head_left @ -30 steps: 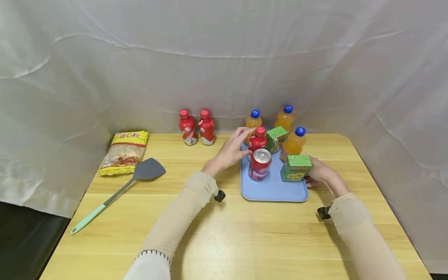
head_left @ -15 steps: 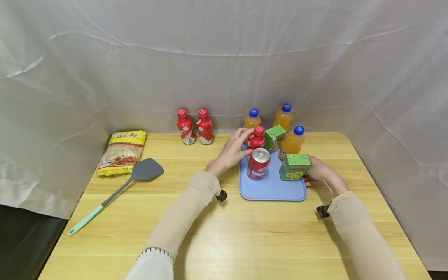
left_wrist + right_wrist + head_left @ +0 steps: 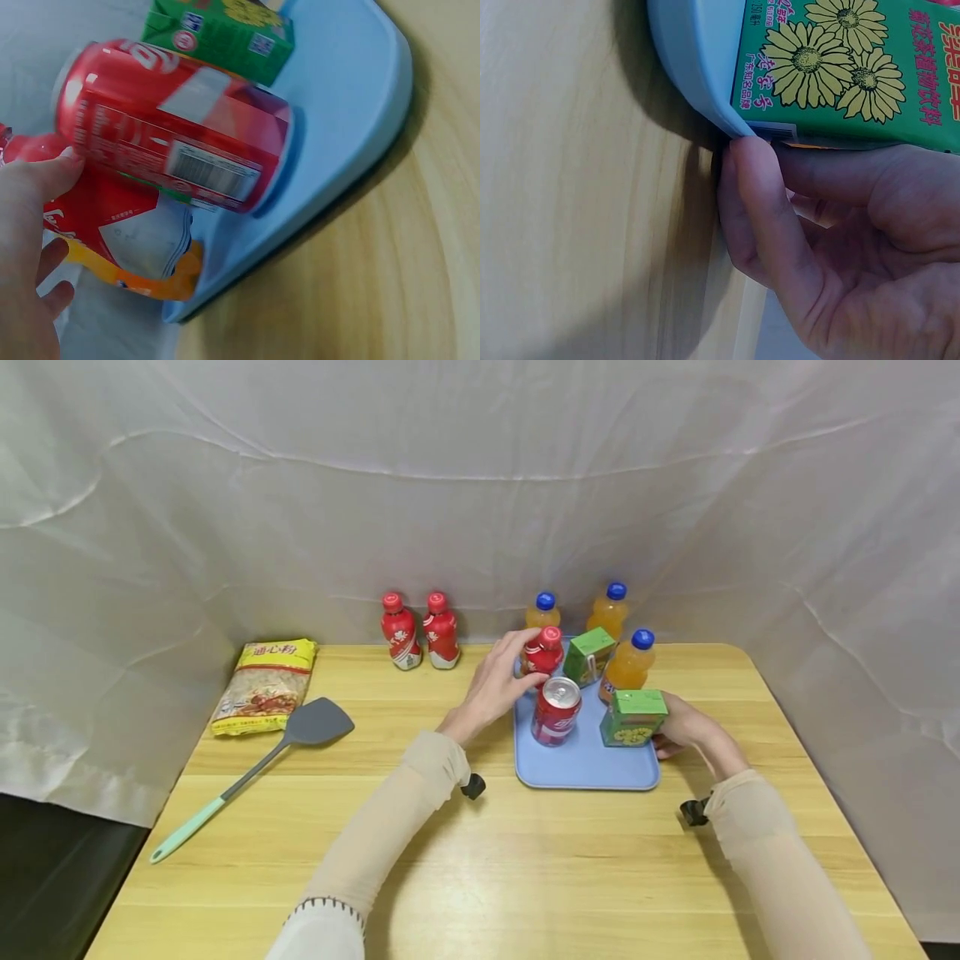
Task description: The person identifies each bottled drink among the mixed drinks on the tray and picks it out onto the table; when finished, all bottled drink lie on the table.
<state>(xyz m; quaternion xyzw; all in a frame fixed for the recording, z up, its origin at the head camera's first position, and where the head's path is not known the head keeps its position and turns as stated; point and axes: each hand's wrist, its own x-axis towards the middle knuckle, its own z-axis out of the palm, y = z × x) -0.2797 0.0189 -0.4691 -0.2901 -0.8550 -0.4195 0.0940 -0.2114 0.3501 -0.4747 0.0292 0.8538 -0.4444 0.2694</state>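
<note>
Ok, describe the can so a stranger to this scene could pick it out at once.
On the wooden table, find the blue tray. On its left half, just in front of the small red bottle that the left hand holds, stands the red can. Its flat silver top sets it apart from the red bottle, blue-capped orange bottles and green cartons near it.

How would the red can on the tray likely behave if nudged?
The red can would probably feel slippery, given its smooth, shiny wall. It stands upright but, knocked over, its round body would likely roll. The raised rim of the tray might stop it.
</note>
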